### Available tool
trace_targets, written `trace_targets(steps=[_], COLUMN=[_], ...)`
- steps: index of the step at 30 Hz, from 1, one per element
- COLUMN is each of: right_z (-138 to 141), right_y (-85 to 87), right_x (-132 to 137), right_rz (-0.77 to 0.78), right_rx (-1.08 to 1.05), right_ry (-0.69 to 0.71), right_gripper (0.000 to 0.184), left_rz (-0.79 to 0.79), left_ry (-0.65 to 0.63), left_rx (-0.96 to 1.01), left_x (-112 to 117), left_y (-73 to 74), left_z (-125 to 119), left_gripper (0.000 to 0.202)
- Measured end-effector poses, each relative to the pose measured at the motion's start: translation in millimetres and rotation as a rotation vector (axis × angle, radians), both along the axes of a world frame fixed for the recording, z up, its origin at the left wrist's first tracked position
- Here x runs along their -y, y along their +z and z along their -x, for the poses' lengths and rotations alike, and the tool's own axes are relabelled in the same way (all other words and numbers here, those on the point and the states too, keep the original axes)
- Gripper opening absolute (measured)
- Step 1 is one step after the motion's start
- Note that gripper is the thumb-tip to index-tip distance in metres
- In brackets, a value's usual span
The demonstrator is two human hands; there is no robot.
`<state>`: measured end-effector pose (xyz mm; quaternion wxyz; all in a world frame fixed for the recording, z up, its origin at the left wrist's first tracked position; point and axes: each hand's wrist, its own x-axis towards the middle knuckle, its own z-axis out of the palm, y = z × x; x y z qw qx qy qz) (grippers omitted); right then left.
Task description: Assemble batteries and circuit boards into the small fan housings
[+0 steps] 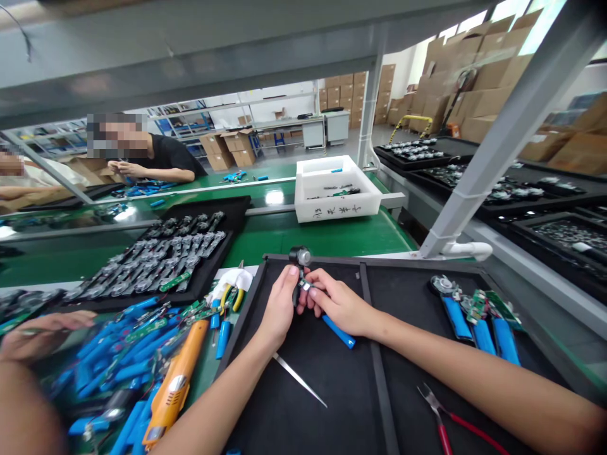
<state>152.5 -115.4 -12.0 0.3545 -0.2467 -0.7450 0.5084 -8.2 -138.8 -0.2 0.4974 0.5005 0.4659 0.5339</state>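
In the workshop, a green desk [265,240] carries a white bin [322,217] on its far side. Above a black tray [332,373], the left hand [281,300] clamps a small black-and-silver device [300,256]; the right hand [344,303] pinches its near end. A blue cell [339,332] shows just below; tweezers [302,382] lie nearer, red-handled cutters [442,420] near right.

Dark handwritten characters [337,210] on the front of the white bin [306,213] cannot be read reliably.
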Motion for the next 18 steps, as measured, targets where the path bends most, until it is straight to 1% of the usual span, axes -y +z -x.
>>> trace_targets(steps=[13,18], right_z=[0.4,0.2], right_y=[-0.1,-0.1], right_x=[1.3,0.6], right_rz=[0.01,0.029], right_rx=[0.0,-0.01], right_ry=[-0.004,-0.02], right_gripper=[0.009,0.009], left_rz=[0.004,-0.031], left_ry=[0.012,0.056], left_rx=[0.006,0.001], left_x=[-0.7,-2.0], left_y=[-1.4,-1.3], left_z=[-0.1,2.7], left_gripper=[0.044,0.045])
